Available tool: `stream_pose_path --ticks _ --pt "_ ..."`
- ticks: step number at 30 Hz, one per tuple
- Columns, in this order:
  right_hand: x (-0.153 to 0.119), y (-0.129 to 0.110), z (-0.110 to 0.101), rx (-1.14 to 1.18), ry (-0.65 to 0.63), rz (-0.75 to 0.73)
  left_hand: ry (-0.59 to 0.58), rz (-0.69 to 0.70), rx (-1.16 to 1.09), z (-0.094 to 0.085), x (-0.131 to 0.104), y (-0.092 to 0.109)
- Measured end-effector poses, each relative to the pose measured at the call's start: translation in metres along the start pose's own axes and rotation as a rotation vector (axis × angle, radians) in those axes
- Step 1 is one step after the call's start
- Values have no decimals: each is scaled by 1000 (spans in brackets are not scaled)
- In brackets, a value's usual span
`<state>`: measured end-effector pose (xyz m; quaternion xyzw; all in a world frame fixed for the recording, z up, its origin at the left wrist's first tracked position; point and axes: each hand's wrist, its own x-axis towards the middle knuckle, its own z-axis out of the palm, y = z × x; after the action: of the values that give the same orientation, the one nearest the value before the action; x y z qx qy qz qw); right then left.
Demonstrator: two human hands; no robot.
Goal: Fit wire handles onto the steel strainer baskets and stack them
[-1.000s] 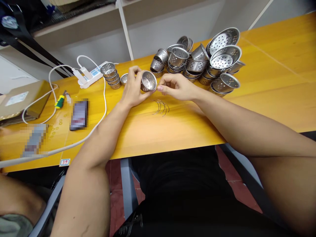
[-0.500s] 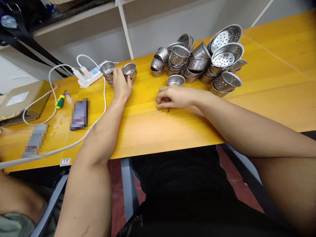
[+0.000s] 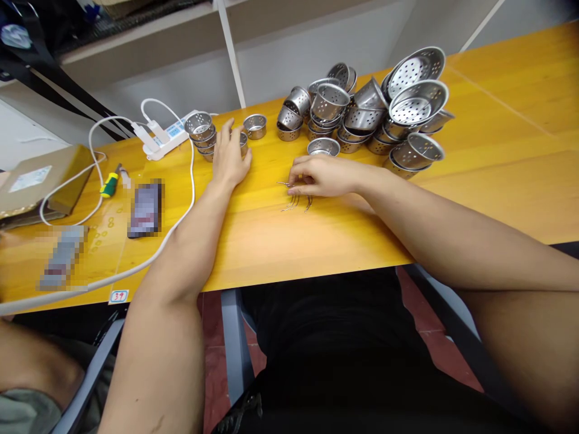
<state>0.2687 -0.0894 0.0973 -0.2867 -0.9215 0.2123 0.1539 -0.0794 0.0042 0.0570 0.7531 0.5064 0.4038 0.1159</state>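
Observation:
My left hand (image 3: 230, 158) has its fingers spread and lies over the small perforated metal cups at the back left, partly hiding one cup (image 3: 243, 143). To its left stands a stack of such cups (image 3: 200, 128). A single cup (image 3: 256, 127) sits upright on the table just right of my fingertips, apart from them. My right hand (image 3: 319, 176) is closed over several thin bent metal wires (image 3: 296, 201), whose curved ends stick out below the fingers. Behind that hand another cup (image 3: 323, 146) stands upright.
Many perforated metal cups (image 3: 368, 96) are piled at the back right. A white power strip (image 3: 174, 134) with cables, a green-yellow screwdriver (image 3: 109, 185), two blurred-out phone-like objects and a cardboard box (image 3: 67, 193) lie on the left. Another person's arm (image 3: 40, 355) shows at lower left.
The cup by my left fingers has moved right, down onto the table, and is let go. My left hand has shifted slightly right and its fingers have spread. My right hand stays put.

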Motion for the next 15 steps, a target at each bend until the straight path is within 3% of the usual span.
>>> stream_pose_path --ticks 9,12,15 --pt "12 -15 8 -105 235 113 -24 2 -5 6 6 -30" --pt "45 -1 7 -153 256 129 23 13 -12 6 4 -27" --pt "98 27 5 -187 329 148 69 -2 26 4 -1 -14"
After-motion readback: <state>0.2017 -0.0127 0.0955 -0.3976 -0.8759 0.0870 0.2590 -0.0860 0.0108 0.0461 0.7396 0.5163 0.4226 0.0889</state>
